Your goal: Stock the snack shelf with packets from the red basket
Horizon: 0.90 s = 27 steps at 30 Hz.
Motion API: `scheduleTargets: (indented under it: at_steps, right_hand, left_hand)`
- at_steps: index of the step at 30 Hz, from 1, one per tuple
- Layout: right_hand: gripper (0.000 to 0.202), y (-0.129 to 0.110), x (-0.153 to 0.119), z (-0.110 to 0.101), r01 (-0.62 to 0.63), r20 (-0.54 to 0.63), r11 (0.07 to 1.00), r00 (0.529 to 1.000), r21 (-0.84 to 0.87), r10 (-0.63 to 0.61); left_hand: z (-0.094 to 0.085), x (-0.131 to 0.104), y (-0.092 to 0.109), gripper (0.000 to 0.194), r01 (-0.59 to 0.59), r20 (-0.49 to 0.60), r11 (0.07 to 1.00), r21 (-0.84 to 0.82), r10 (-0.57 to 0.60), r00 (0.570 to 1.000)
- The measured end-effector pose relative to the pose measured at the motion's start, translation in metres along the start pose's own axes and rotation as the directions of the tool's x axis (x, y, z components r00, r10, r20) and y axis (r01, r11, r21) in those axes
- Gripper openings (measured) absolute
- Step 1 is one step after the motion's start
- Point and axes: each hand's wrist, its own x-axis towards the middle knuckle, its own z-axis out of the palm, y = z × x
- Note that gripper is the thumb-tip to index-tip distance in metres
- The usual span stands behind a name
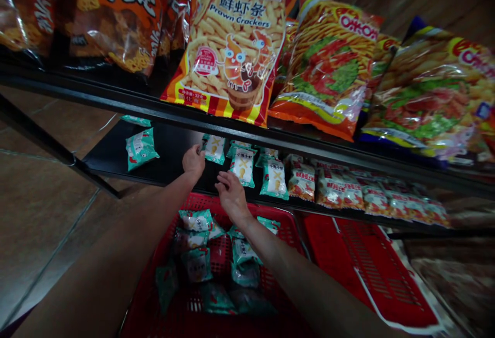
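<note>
My left hand [193, 161] reaches over the lower shelf, fingers curled at the left edge of a teal and white snack packet [214, 148]; its fingertips are partly hidden. Just to the right, my right hand [231, 193] is open with its fingers apart, beside the lower left edge of another teal snack packet [243, 166]. A third packet [274, 178] of the same kind stands further right in the row. Beneath my forearms, a red basket [284, 219] holds several more teal packets [198, 264].
One teal packet [141, 148] lies apart at the lower shelf's left end. Red and white packets [340, 188] line its right side. The upper shelf [154, 101] overhangs my hands, bearing prawn cracker bags [235, 38]. Another red basket [332, 255] sits at right.
</note>
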Motion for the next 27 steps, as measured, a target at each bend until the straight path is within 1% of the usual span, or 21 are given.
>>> scheduleTargets:
  at_steps: [6, 9, 12, 14, 16, 18, 20, 22, 23, 24, 25, 26, 27]
  right_hand:
    - [0.030, 0.005, -0.009, -0.001, 0.029, 0.022, 1.000, 0.999, 0.006, -0.029]
    - [0.030, 0.005, -0.013, -0.001, 0.014, 0.028, 1.000, 1.000, 0.011, -0.014]
    - [0.030, 0.004, -0.020, -0.003, -0.014, 0.027, 0.999, 1.000, 0.037, 0.013]
    - [0.030, 0.005, -0.026, -0.007, -0.040, 0.028, 0.998, 0.999, 0.053, 0.038]
    - [0.029, 0.006, -0.034, -0.013, -0.075, 0.036, 0.996, 0.997, 0.050, 0.073]
    - [0.029, 0.009, -0.044, -0.019, -0.115, 0.050, 0.993, 0.992, 0.024, 0.114]
    - [0.027, 0.014, -0.057, -0.025, -0.160, 0.054, 0.987, 0.986, -0.007, 0.161]
    - [0.024, 0.019, -0.072, -0.029, -0.212, 0.048, 0.977, 0.976, -0.017, 0.213]
    - [0.023, 0.022, -0.080, -0.030, -0.239, 0.044, 0.971, 0.970, -0.009, 0.240]
    - [0.022, 0.025, -0.088, -0.031, -0.268, 0.043, 0.963, 0.963, 0.004, 0.267]
    - [0.022, 0.028, -0.096, -0.033, -0.298, 0.045, 0.954, 0.954, 0.019, 0.297]
    - [0.021, 0.030, -0.104, -0.034, -0.332, 0.048, 0.943, 0.943, 0.037, 0.330]
    - [0.021, 0.032, -0.111, -0.036, -0.369, 0.052, 0.928, 0.929, 0.058, 0.366]
  left_hand:
    - [-0.001, -0.003, -0.002, 0.037, -0.017, 0.002, 1.000, 0.011, 0.017, 1.000]
    - [-0.005, -0.005, 0.002, 0.038, -0.013, 0.012, 1.000, 0.020, 0.013, 1.000]
    - [-0.011, -0.012, 0.005, 0.035, -0.019, -0.014, 0.998, 0.052, 0.019, 1.000]
    - [-0.015, -0.023, 0.004, 0.032, -0.021, -0.052, 0.998, 0.066, 0.024, 0.998]
    - [-0.018, -0.039, -0.002, 0.030, -0.038, -0.082, 0.997, 0.066, 0.043, 0.996]
    - [-0.021, -0.060, -0.011, 0.030, -0.076, -0.088, 0.996, 0.050, 0.080, 0.993]
    - [-0.022, -0.086, -0.023, 0.029, -0.118, -0.066, 0.992, 0.041, 0.120, 0.991]
    - [-0.021, -0.113, -0.036, 0.029, -0.142, 0.018, 0.988, 0.065, 0.141, 0.990]
    - [-0.020, -0.127, -0.043, 0.029, -0.141, 0.085, 0.986, 0.093, 0.134, 0.987]
    - [-0.018, -0.140, -0.051, 0.030, -0.136, 0.182, 0.981, 0.140, 0.109, 0.977]
    - [-0.016, -0.153, -0.058, 0.031, -0.114, 0.279, 0.972, 0.205, 0.054, 0.959]
    - [-0.013, -0.165, -0.066, 0.033, -0.098, 0.378, 0.955, 0.281, -0.016, 0.926]
    - [-0.010, -0.175, -0.074, 0.033, -0.088, 0.427, 0.946, 0.313, -0.057, 0.903]
